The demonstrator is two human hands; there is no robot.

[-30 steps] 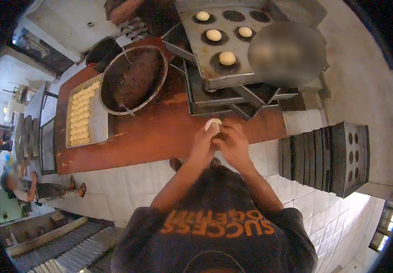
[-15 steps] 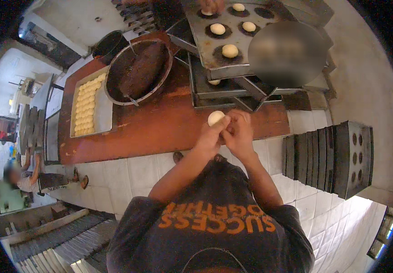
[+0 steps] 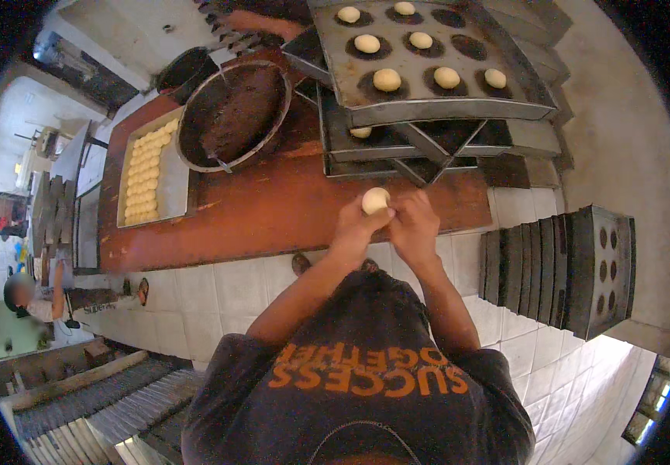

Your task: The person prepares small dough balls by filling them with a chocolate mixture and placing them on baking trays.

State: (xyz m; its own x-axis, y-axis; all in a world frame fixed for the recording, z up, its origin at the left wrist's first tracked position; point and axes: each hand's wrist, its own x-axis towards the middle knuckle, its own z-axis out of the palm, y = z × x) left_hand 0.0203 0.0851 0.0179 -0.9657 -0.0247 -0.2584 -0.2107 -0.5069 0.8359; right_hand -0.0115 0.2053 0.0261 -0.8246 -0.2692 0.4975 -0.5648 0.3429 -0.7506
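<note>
A pale round dough ball (image 3: 376, 201) sits up from my closed left hand (image 3: 356, 229), held between thumb and fingers over the table's near edge. Bunched against its lower right side are the fingers of my right hand (image 3: 415, 225), pinched together; what lies between them is hidden. Ahead, a metal baking tray (image 3: 366, 114) with round dark hollows carries several dough balls, one ball (image 3: 387, 80) at its near left. Left of it on the table stands a large round basin (image 3: 272, 145) with a dark brown filling (image 3: 246, 108). A shallow pan (image 3: 175, 204) holds rows of small dough balls (image 3: 144, 182).
The baking tray rests crosswise on more stacked trays (image 3: 366, 164) on the red-brown table (image 3: 273, 209). At the right stands a row of upright moulded trays (image 3: 594, 267). A dark bucket (image 3: 185, 74) is behind the basin. Another person (image 3: 40, 306) is at far left.
A blurred shape that covered the tray's right side is gone, showing more dough balls there. The other hand at the tray's far edge has left. My hands still grip the dough ball, slightly shifted right.
</note>
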